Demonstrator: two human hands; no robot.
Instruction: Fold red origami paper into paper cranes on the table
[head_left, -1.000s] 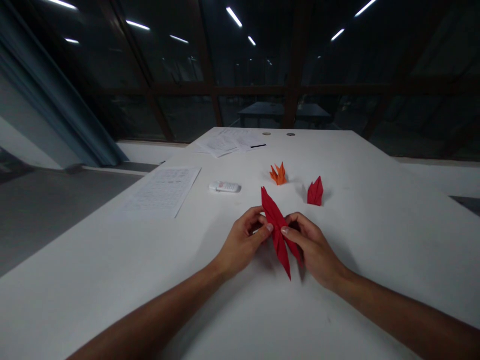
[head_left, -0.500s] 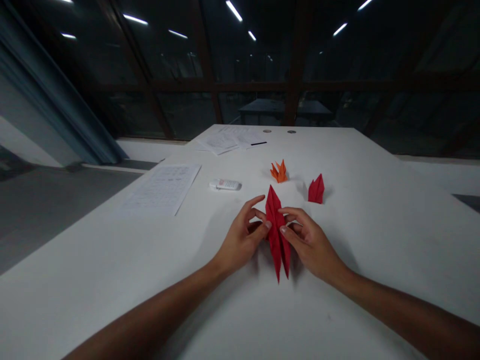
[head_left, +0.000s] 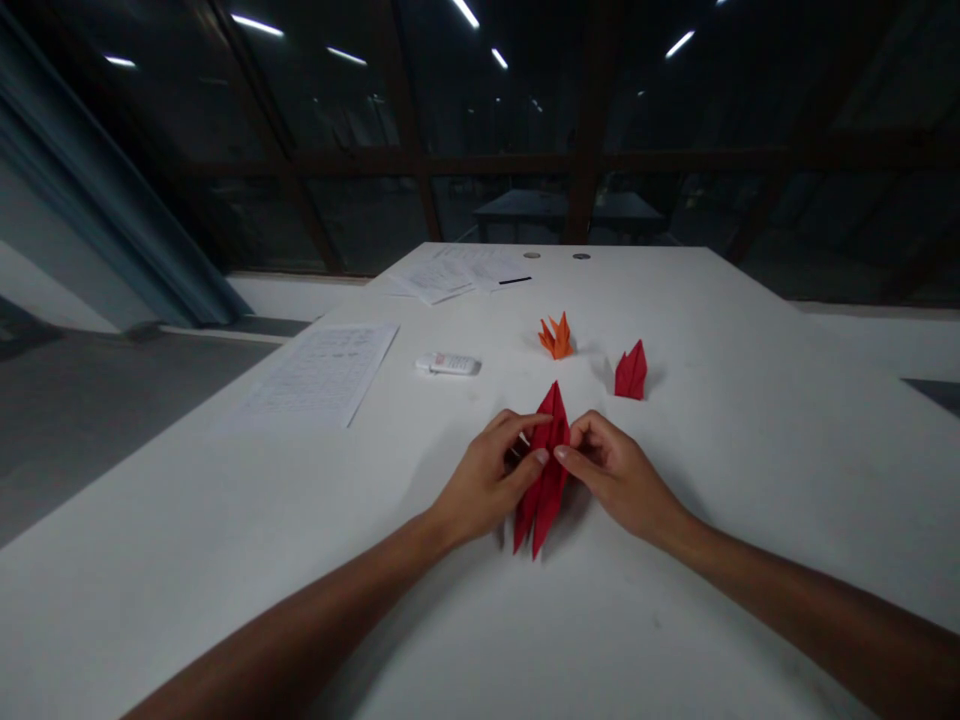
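One red paper (head_left: 550,486) between both hands (head_left: 484,485) (head_left: 628,480)

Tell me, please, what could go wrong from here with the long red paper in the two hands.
The left hand and right hand both hold the long red paper around its middle, so uneven pulling might tear or wrongly crease it.

Its two narrow near tips stick out beyond the hands and could bend if pressed against the table.

The small red paper stands just beyond the right hand; a forward slip might knock it over.
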